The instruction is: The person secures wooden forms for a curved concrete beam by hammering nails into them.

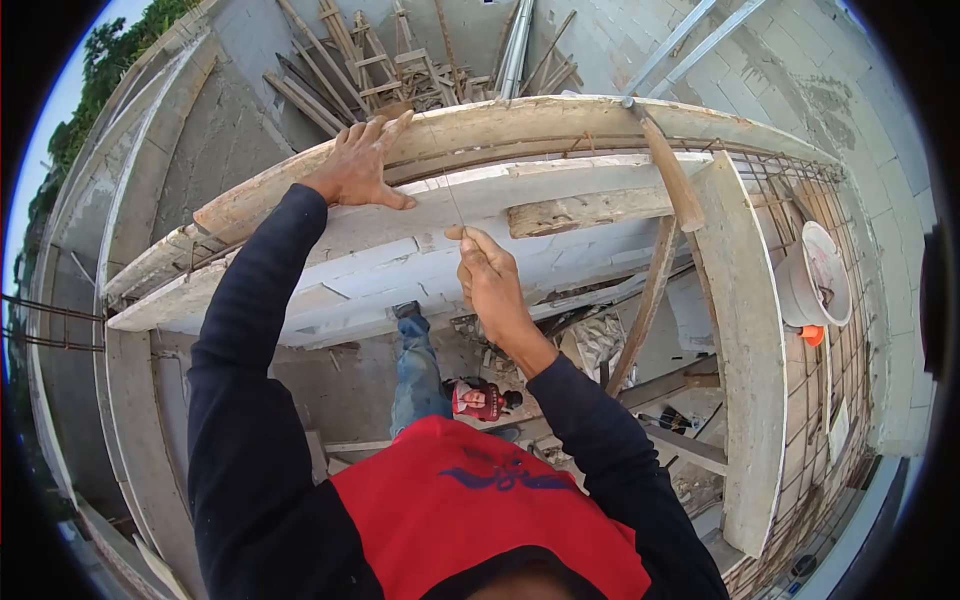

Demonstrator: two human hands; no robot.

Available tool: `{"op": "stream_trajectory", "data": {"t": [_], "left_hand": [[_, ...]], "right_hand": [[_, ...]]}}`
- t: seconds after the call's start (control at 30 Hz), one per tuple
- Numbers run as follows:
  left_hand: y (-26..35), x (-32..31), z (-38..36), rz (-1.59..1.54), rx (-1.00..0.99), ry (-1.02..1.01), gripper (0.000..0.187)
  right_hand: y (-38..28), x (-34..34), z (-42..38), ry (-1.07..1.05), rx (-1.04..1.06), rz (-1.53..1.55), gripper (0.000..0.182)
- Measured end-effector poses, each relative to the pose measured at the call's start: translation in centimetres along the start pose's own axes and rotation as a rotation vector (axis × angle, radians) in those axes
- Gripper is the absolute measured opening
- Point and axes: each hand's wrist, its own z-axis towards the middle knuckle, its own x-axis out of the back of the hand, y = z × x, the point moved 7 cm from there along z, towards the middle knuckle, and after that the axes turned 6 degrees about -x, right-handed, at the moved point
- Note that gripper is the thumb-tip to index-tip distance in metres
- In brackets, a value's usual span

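Observation:
My left hand [358, 168] lies spread across the top of the formwork, its fingers over the far board [480, 122] and its thumb stretched towards the near board [440, 205]. Between the two boards runs a gap with rebar in it. My right hand [487, 278] is closed in front of the near board, pinching a thin wire [455, 197] that rises towards the top of the formwork. Right of that hand, a short wooden piece [590, 212] sits against the near board's face. A hammer [670, 170] hangs over the boards with its wooden handle pointing down.
At right, a white bucket [815, 280] and an orange object [812, 335] rest on a rebar grid [800, 400] beside a wide board [740, 360]. A slanted wooden prop [645, 305] stands below. Timber [385, 60] leans at the back; a red bag [475, 400] lies below.

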Motion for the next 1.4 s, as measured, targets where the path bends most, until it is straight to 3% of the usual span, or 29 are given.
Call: {"op": "stream_trajectory", "data": {"t": [0.23,0.4,0.43,0.47,0.53,0.57,0.67,0.7,0.77,0.8,0.87,0.93,1.0,1.1,1.2,1.3,1.4], "left_hand": [[0.3,-0.2,0.3,0.117,-0.014,0.013,0.118],[1.2,-0.1,0.9,0.15,0.002,-0.073,0.112],[1.0,-0.1,0.9,0.158,0.014,-0.088,0.111],[1.0,-0.1,0.9,0.166,0.029,-0.102,0.11],[1.3,-0.1,0.5,0.149,0.006,-0.042,0.11],[1.2,-0.1,0.5,0.166,0.0,-0.019,0.109],[0.6,-0.9,0.3,0.172,-0.006,0.035,0.108],[0.3,-1.0,0.4,0.176,-0.008,0.079,0.108],[0.5,-0.8,0.2,0.176,-0.007,0.104,0.109],[0.7,-0.5,0.0,0.184,-0.01,0.128,0.109],[0.9,-0.5,-0.3,0.167,-0.024,0.163,0.11],[0.6,-0.4,-0.4,0.145,-0.023,0.205,0.111],[0.8,-0.1,-0.6,0.134,-0.061,0.301,0.111],[0.6,0.4,-0.8,-0.035,-0.046,0.325,0.109],[0.0,0.2,-0.5,-0.137,0.011,0.303,0.113],[-0.3,-0.2,-0.1,-0.251,0.061,0.225,0.118],[-0.6,0.1,0.4,-0.337,0.085,0.135,0.121]], "right_hand": [[12.4,5.8,-5.7,0.043,-0.026,-0.23,0.036],[12.1,7.4,-8.9,0.004,0.013,-0.587,0.037],[12.3,7.7,-9.4,-0.105,-0.161,-0.579,0.047],[11.5,8.6,-9.4,-0.101,-0.16,-0.584,0.047],[7.1,10.3,-9.6,0.049,0.255,-0.97,0.059],[1.7,11.1,-9.9,0.163,0.285,-0.965,0.067],[-13.9,15.4,-11.2,0.726,0.683,-1.036,0.054],[-17.6,17.2,-10.7,0.873,0.749,-1.195,0.05],[-22.1,21.2,-6.1,0.791,0.506,-1.517,0.054],[-23.0,21.4,-4.4,0.784,0.498,-1.524,0.054],[-20.0,24.3,0.0,0.538,-0.214,-1.131,0.065],[-18.0,26.1,1.6,0.489,-0.229,-1.112,0.071],[-15.7,25.8,2.3,0.361,-0.36,-0.96,0.064],[-15.9,26.9,1.9,0.429,-0.263,-0.842,0.055],[-18.3,20.4,0.9,0.615,-0.135,-0.896,0.057],[-21.2,14.9,4.7,0.594,0.237,-1.099,0.067],[-22.9,10.9,13.4,0.416,0.185,-1.292,0.077]]}}
